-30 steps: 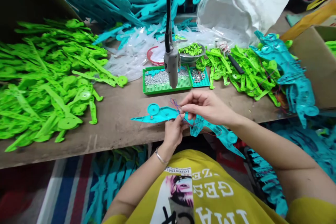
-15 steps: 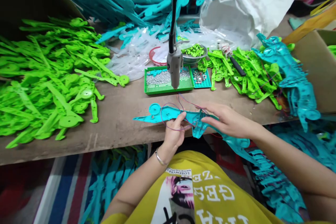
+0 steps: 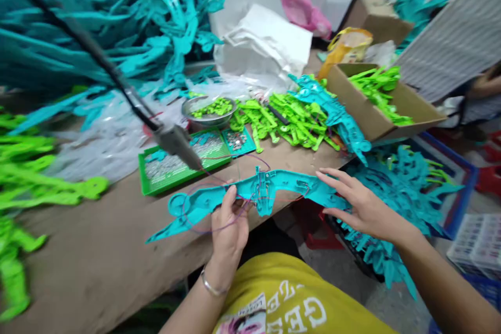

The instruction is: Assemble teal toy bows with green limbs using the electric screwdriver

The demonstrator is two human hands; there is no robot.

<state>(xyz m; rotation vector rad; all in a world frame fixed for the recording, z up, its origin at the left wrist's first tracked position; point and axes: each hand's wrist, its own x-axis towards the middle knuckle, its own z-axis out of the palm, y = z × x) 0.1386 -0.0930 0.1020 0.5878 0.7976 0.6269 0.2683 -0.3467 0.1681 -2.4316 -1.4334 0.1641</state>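
Note:
My left hand (image 3: 229, 224) grips a long teal plastic part (image 3: 250, 195) near its middle, thumb on top, with thin red and purple wires (image 3: 203, 222) looping around it. The part hangs over the wooden table's front edge (image 3: 117, 250). My right hand (image 3: 358, 203) is open with fingers spread, fingertips touching the part's right end. A hanging grey power screwdriver (image 3: 178, 146) points down just above the part's left half.
A green tray of screws (image 3: 172, 164) and a small teal tray (image 3: 237, 141) sit behind the part. Green plastic parts (image 3: 282, 117) are piled beside a metal bowl (image 3: 209, 109). A cardboard box (image 3: 376, 99) stands right. Teal parts fill a crate (image 3: 391, 193) by the table.
The view has swung to the right. My right hand let go of the wires and slid out to the part's right end, now open. My left hand keeps its grip.

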